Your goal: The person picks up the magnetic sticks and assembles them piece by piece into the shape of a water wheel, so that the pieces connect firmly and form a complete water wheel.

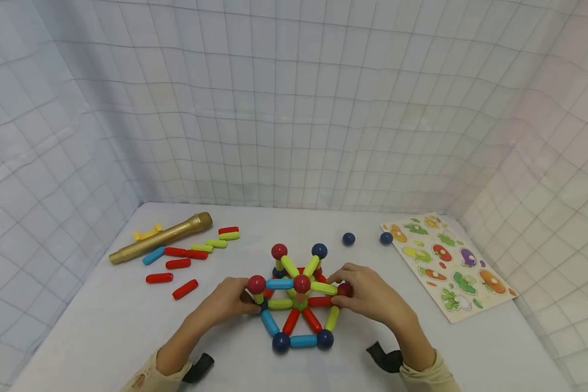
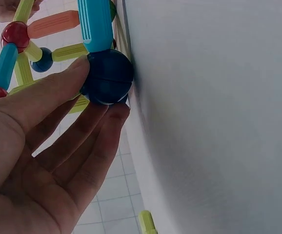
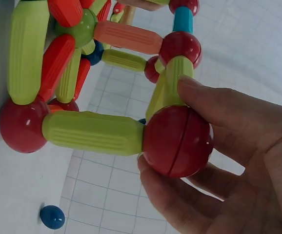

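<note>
A structure of coloured rods and balls stands on the table, with a base ring whose front has a light blue rod [image 1: 303,341] between two dark blue balls [image 1: 281,342]. Red rods [image 1: 311,320] run inward to a green ball [image 3: 77,27]. My left hand [image 1: 225,299] pinches a dark blue ball [image 2: 108,78] at the base's left corner, thumb on one side and fingers on the other. With thumb and fingers, my right hand [image 1: 372,296] grips a red ball [image 3: 177,141] at the upper right corner. A yellow-green rod [image 3: 94,132] joins it to a lower red ball [image 3: 24,125].
Loose red rods [image 1: 159,278], yellow-green rods and a light blue rod [image 1: 153,256] lie left, near a gold toy microphone [image 1: 164,237] and a yellow piece [image 1: 148,232]. Two loose blue balls [image 1: 348,238] sit behind right, beside a vegetable picture board [image 1: 451,267]. Gridded cloth walls [image 1: 294,109] enclose the table.
</note>
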The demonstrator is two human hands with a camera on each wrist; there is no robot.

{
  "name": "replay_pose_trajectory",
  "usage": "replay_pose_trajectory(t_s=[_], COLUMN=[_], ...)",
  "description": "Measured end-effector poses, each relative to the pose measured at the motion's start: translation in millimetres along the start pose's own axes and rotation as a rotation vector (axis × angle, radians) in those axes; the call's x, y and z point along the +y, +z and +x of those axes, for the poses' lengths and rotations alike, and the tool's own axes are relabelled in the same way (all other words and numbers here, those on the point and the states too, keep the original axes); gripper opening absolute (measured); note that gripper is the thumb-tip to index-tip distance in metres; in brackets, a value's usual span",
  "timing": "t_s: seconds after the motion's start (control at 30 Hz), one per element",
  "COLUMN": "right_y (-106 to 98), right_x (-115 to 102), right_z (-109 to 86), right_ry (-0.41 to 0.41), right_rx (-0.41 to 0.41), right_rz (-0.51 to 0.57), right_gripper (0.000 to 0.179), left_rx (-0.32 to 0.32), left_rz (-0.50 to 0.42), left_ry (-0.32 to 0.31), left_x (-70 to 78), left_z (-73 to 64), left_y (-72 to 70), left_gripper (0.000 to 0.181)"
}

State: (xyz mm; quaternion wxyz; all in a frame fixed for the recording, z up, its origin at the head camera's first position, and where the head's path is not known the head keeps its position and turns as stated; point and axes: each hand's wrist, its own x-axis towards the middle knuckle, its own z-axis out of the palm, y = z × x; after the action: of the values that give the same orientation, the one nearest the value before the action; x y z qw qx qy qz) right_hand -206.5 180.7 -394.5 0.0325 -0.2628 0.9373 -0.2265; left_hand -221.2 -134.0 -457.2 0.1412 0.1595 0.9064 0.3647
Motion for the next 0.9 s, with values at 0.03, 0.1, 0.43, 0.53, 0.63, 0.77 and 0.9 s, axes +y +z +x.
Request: replay_pose_trajectory(t_s=[0.03, 0.1, 0.43, 0.53, 0.63, 0.77, 0.9], right_y=[-0.6, -1.0, -2.3, -1.4, -0.2, 1.2, 2.3], right_x=[-0.2, -0.7, 4.3, 4.8, 5.1, 5.6, 6.3], right_z=[1.1, 3.3, 7.5, 7.7, 7.6, 7.1, 6.3], right_ry=[-0.010, -0.029, -0.058, -0.057, -0.056, -0.048, -0.033], right_rx=[-0.006, -0.008, 0.013, 0.012, 0.014, 0.029, 0.042], right_rz=[0.010, 0.022, 0.075, 0.072, 0.073, 0.063, 0.044], right_gripper=[0.027, 0.026, 0.026, 0.026, 0.026, 0.025, 0.025], left_rx=[0.007, 0.019, 0.039, 0.019, -0.003, -0.017, -0.021], left_rz=[0.008, 0.021, 0.042, 0.044, 0.048, 0.045, 0.039], left_ry=[-0.006, -0.018, -0.007, 0.006, 0.026, 0.044, 0.030], left_x=[0.1, 0.9, 2.7, 0.8, -0.7, -1.0, 0.2], left_z=[-0.6, -2.3, -5.6, -6.4, -7.2, -7.1, -6.0], left_y=[-0.8, -2.5, -5.0, -7.1, -9.6, -10.3, -7.0], left_gripper=[0.033, 0.033, 0.033, 0.032, 0.031, 0.030, 0.030])
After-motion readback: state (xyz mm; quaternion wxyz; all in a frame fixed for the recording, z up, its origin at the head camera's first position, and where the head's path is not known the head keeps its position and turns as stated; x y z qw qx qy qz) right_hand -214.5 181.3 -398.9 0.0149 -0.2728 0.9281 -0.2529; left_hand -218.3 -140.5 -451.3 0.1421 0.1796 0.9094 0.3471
